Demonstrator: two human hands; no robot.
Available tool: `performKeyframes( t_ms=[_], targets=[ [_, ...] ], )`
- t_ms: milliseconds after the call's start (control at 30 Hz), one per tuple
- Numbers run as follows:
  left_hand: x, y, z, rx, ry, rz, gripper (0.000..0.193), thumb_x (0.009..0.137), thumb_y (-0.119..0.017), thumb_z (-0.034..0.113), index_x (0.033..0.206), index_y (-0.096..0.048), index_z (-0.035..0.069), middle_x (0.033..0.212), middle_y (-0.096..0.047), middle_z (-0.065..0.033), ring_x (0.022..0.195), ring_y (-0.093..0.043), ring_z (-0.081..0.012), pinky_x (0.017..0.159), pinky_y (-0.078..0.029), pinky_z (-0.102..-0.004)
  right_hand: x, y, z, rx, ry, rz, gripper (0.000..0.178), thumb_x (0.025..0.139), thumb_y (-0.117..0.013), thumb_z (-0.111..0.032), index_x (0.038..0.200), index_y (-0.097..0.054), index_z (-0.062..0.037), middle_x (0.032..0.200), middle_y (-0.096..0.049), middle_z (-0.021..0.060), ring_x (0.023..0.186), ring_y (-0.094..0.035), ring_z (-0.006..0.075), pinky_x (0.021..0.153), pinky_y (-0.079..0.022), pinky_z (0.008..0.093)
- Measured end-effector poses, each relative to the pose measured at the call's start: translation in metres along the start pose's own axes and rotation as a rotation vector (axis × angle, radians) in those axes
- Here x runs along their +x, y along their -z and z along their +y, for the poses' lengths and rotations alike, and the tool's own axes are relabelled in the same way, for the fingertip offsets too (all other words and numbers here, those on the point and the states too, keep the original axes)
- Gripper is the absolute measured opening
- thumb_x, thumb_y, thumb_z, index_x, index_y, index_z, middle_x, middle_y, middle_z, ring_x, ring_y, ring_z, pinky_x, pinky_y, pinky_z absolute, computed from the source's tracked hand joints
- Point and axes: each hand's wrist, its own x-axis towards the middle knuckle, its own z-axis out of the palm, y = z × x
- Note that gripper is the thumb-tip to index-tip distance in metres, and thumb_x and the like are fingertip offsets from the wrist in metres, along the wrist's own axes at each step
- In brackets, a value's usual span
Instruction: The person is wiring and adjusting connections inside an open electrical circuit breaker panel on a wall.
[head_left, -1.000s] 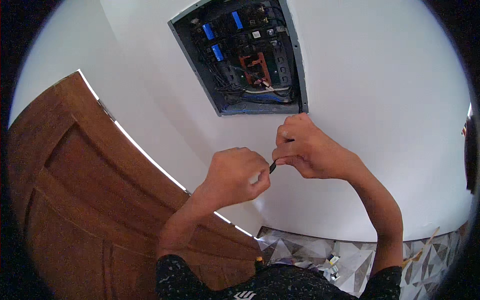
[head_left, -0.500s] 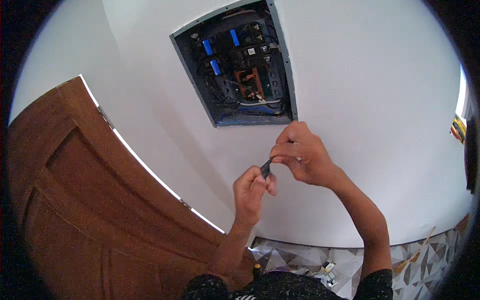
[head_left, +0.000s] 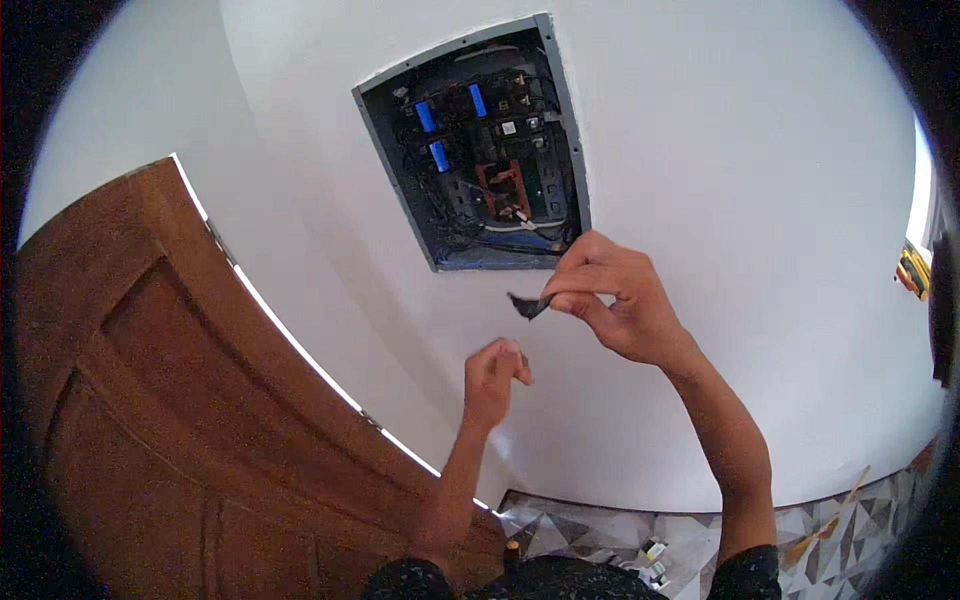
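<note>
A short black strip (head_left: 528, 305) like a piece of tape, its free end ragged, hangs in front of the wall. The thumb and forefinger of my right hand (head_left: 615, 300) pinch it at one end. Lower and to the left, my left hand (head_left: 492, 378) is apart from the strip, its fingers curled in; whether anything lies inside them is hidden. Just above both hands, a grey electrical panel box (head_left: 577, 150) is set in the wall without a cover. Inside it are black breakers with blue parts (head_left: 477, 100), a copper-coloured bracket (head_left: 503, 190) and loose black, blue and white wires.
At the left stands a brown panelled wooden door (head_left: 230, 370). The white wall (head_left: 740, 250) surrounds the box. On the patterned tile floor (head_left: 590, 520) lie small white pieces (head_left: 655, 552) and a thin wooden stick (head_left: 830, 525). A yellow object (head_left: 912, 272) shows at the far right.
My left hand has let go of the strip and dropped slightly away. The strip now hangs from my right hand alone. The panel sits a little lower in view.
</note>
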Motion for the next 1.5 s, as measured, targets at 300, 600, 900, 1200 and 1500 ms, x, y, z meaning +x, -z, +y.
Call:
performKeyframes(
  t_ms=[300, 600, 900, 1200, 1500],
  targets=[
    [-0.014, -0.014, 0.120, 0.449, -0.396, 0.097, 0.028, 0.089, -0.072, 0.022, 0.104, -0.069, -0.001, 0.083, -0.069, -0.0100, 0.075, -0.066, -0.0157, 0.068, -0.053, -0.0301, -0.012, -0.004, 0.000, -0.215, 0.098, -0.389, 0.019, 0.077, -0.064, -0.002, 0.093, -0.071, -0.0087, 0.096, -0.065, 0.0099, 0.092, -0.059, 0.0323, 0.082, -0.046, 0.0425],
    [-0.019, -0.007, 0.122, 0.265, 0.077, 0.053, 0.019, 0.092, -0.065, 0.016, 0.090, -0.065, -0.003, 0.080, -0.068, -0.0099, 0.069, -0.066, -0.0189, 0.065, -0.053, -0.0327, -0.008, -0.013, -0.010, -0.155, -0.013, -0.494, 0.019, 0.080, -0.078, -0.012, 0.097, -0.074, -0.0110, 0.089, -0.065, 0.0056, 0.089, -0.061, 0.0249, 0.077, -0.048, 0.0382],
    [0.000, -0.018, 0.040, -1.097, 0.598, -0.238, 0.027, 0.097, -0.057, 0.025, 0.097, -0.059, -0.002, 0.084, -0.060, -0.0050, 0.064, -0.053, -0.0114, 0.063, -0.048, -0.0263, -0.026, -0.012, 0.007, -0.180, 0.128, -0.276, 0.014, 0.076, -0.078, -0.005, 0.090, -0.075, -0.0090, 0.087, -0.065, 0.0043, 0.084, -0.060, 0.0232, 0.075, -0.046, 0.0353],
    [0.004, -0.010, 0.042, -0.798, 0.530, -0.289, 0.022, 0.099, -0.058, 0.022, 0.089, -0.061, 0.003, 0.089, -0.064, -0.0047, 0.064, -0.056, -0.0120, 0.073, -0.054, -0.0317, -0.006, 0.001, -0.011, -0.157, 0.082, -0.597, 0.011, 0.079, -0.072, -0.001, 0.087, -0.074, -0.0085, 0.084, -0.064, 0.0062, 0.086, -0.059, 0.0247, 0.081, -0.042, 0.0378],
    [-0.007, 0.004, 0.043, -0.693, -0.035, -0.342, 0.031, 0.096, -0.062, 0.028, 0.104, -0.066, -0.001, 0.099, -0.067, -0.0100, 0.090, -0.065, -0.0177, 0.085, -0.056, -0.0412, 0.002, -0.007, -0.016, -0.261, 0.046, -0.656, 0.008, 0.085, -0.064, -0.008, 0.084, -0.072, -0.0057, 0.083, -0.064, 0.0111, 0.085, -0.061, 0.0279, 0.075, -0.045, 0.0400]
  ],
)
